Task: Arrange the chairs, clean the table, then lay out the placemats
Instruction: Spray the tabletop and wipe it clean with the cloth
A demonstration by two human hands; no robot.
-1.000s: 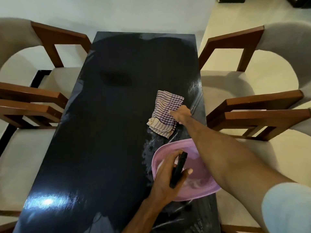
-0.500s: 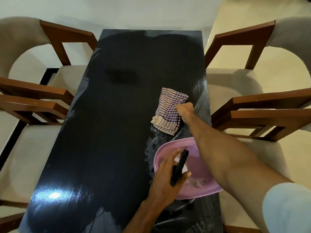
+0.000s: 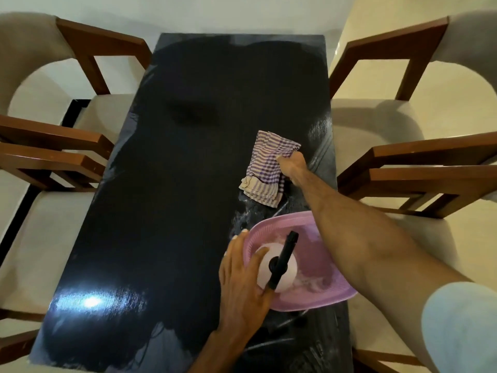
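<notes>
A long glossy black table [image 3: 172,200] runs away from me. A purple-and-white checked cloth [image 3: 265,168] lies on its right side, and my right hand [image 3: 291,165] grips the cloth's right edge. A pink basin [image 3: 325,289] sits near the table's front right. Inside it stands a white spray bottle [image 3: 277,267] with a black nozzle. My left hand [image 3: 243,281] holds that bottle, fingers wrapped round it by the basin's left rim. Wet streaks show on the table around the basin and cloth.
Two wooden chairs with beige seats stand along the left side [image 3: 80,125] and two along the right [image 3: 403,146], their armrests close to the table edges. A cream floor [image 3: 376,17] lies beyond the right chairs.
My left hand has lowered the spray bottle into the basin, so its white body now shows. My right hand stays on the cloth.
</notes>
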